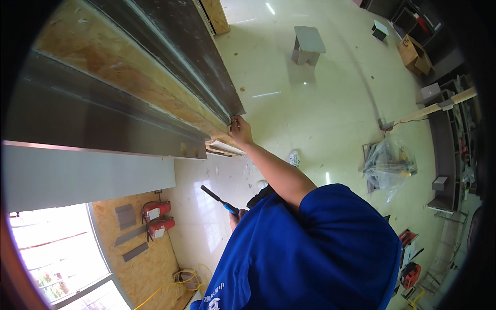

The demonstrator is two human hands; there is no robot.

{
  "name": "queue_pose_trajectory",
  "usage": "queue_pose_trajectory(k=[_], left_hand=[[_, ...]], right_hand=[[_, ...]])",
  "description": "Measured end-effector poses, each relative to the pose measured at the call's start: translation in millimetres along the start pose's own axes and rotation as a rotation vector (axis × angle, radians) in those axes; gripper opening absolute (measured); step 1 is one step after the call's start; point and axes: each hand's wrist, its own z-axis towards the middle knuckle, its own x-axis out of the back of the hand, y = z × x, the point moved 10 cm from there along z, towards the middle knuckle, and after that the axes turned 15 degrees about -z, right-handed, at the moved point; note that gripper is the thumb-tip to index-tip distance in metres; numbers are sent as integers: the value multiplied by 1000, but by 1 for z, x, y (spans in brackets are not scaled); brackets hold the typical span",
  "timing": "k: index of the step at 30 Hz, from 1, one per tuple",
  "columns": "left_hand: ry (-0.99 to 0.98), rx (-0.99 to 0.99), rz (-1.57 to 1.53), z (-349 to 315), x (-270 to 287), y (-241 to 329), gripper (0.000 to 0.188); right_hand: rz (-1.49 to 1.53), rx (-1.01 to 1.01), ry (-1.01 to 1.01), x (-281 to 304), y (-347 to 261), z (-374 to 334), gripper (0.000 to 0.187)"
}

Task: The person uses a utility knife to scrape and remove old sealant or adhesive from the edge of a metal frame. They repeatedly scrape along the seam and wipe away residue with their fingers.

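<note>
At the end of a door-frame-like assembly, my right hand (241, 130) is closed, its fingers curled against the board edge. Something small and pale shows at the fingertips, too small to name. The assembly has dark brown panels (103, 111) on either side of a rough particle-board core (134, 77), with a grooved strip running along it. Lower down, close to my body, my left hand (235, 219) is wrapped round a chisel (229, 207) with a blue and black handle. Its dark flat blade points up and left, away from the frame. My sleeve partly hides that hand.
A grey stool (308, 44) stands on the pale shiny floor. Clear plastic sheeting (390, 163) covers items at the right, near shelving and a cardboard box (414, 55). Red fire extinguishers (157, 219) hang on the wall by a bright window (57, 248); a yellow cable (155, 293) trails below.
</note>
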Motion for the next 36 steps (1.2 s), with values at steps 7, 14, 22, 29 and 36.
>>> queue_pose_trajectory(k=[7, 14, 22, 29, 36], left_hand=[[1, 18, 68, -8, -11, 21, 16], [-1, 52, 150, -2, -19, 21, 19], [28, 13, 151, -7, -18, 26, 21], [78, 3, 139, -3, -8, 16, 19], [28, 25, 134, -2, -10, 16, 19]], right_hand=[[-219, 17, 7, 5, -13, -6, 16], [-216, 79, 69, 2, -6, 0, 15], [807, -571, -252, -56, 54, -5, 12], [1005, -872, -349, -61, 59, -8, 11], [812, -819, -340, -47, 62, -1, 7]])
